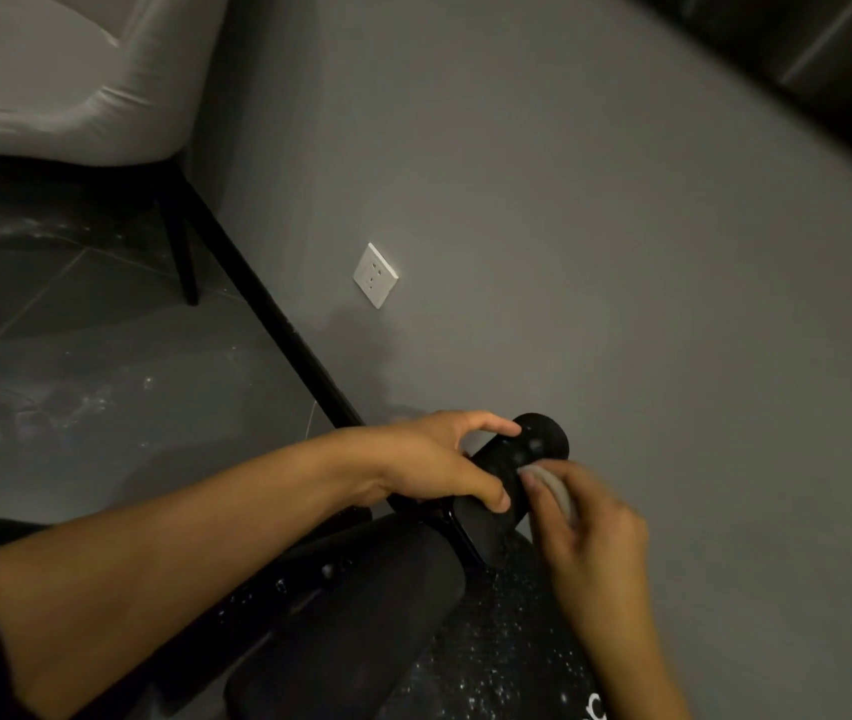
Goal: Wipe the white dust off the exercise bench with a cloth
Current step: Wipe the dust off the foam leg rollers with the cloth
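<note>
— What's over on the left?

— One pale padded chair [49,85] on thin dark legs, standing on the dark tiled floor [75,356]. Further along there's one white wall socket [375,275], low on the grey wall [621,252]. Neither has any part in the job.

— And the hands?

— Two, both bare, both busy. The left hand [429,462] reaches across to the black foam roller [535,444] at the far end of the exercise bench [507,641]. Its grip is closed round the roller, fingers curled over the far side and the near side. I'd say that's to stop the roller turning while it's rubbed.

— The cloth?

— One cloth [551,485], small, greyish and bunched up. The right hand [590,532] has it tucked in a curled grip and presses it against the roller's side, just beside the left fingertips. Bunched like that it makes a firm pad for a curved surface, I reckon.

— Where does the bench sit?

— Right below the person, at the bottom of the scene, with its roller end near the wall. I count one roller in hand, plus one more rounded dark pad [361,600] lower down. Whether that's a second roller I can't tell.

— Much dust left?

— White specks [491,672] are scattered over the seat beneath the right wrist, and there are a few along the frame. The seat looks not yet wiped.
</note>
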